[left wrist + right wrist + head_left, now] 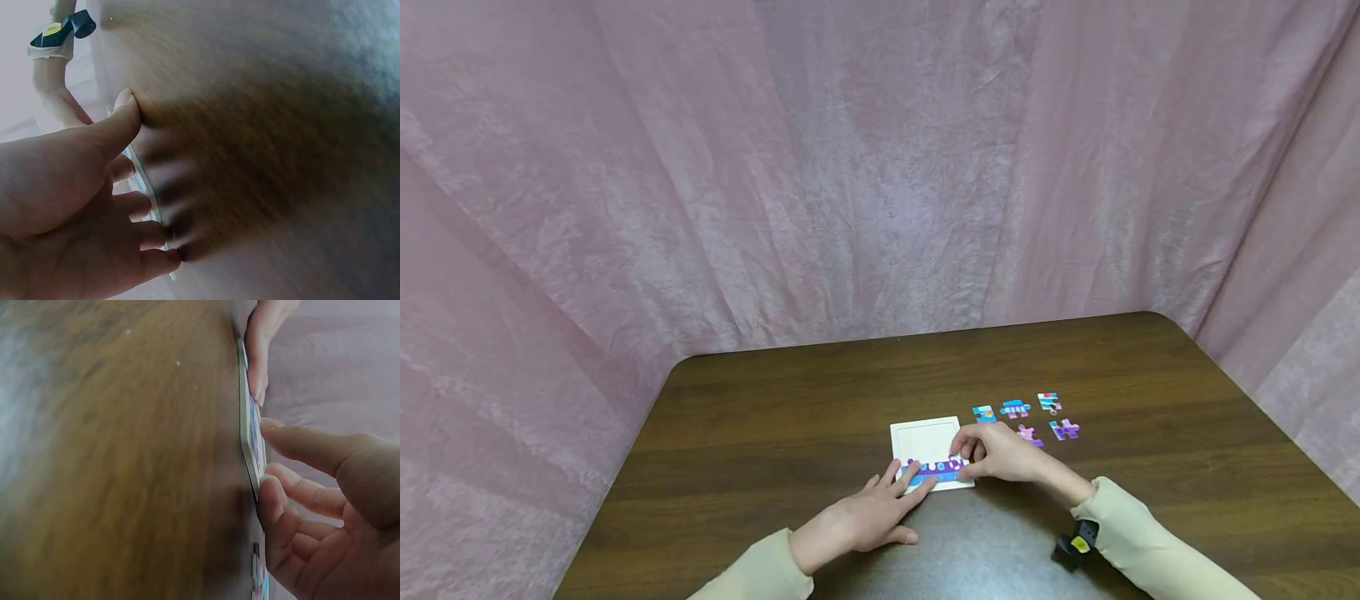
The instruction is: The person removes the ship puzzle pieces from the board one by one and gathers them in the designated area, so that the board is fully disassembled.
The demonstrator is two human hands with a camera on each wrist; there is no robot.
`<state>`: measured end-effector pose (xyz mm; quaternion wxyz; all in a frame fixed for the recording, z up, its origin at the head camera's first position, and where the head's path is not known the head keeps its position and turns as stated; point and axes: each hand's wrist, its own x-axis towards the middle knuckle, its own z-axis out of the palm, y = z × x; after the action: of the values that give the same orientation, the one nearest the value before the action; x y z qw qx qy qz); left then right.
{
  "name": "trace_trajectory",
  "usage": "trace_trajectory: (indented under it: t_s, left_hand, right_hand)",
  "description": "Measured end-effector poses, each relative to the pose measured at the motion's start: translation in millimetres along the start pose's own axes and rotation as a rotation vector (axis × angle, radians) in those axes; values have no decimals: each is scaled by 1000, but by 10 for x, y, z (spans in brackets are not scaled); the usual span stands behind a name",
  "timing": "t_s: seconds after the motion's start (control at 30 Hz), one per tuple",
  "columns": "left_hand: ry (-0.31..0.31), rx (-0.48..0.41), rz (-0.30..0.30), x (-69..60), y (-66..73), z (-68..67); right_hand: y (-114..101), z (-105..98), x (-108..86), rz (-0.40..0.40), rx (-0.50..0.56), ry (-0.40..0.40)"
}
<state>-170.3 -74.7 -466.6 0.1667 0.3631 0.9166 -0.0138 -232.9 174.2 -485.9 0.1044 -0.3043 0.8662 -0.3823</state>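
A flat, square tray (925,436) of matt white material with a raised rim lies on the dark wood-grain table (775,417), its floor printed with a thin outline. Glossy interlocking pieces, patterned in purple and blue with pale round dots, form a row (934,476) along its near side; loose pieces (1016,408) with rounded knobs and notches lie beyond and to the right of the right hand (1000,454). The tray sits just ahead of the left hand (876,514) and under the right hand's fingertips. The left hand lies spread, fingers extended flat over the row's left part, thumb stretched sideways onto the wood. The right hand reaches in from the right, wrist angled, its curled thumb and forefinger gripping the end piece (957,461) of the row, other fingers tucked behind.
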Motion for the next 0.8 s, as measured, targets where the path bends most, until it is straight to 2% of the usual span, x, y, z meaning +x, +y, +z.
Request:
trace_trajectory:
  t_s: [0.27, 0.6, 0.8]
  left_hand:
    - [6, -11, 1, -3, -4, 11]
    - [-1, -10, -4, 0, -16, 6]
    - [6, -5, 1, -5, -13, 5]
  right_hand:
    - [-76, 19, 47, 39, -22, -23]
    - [-76, 40, 52, -19, -37, 11]
    - [-68, 21, 21, -25, -12, 28]
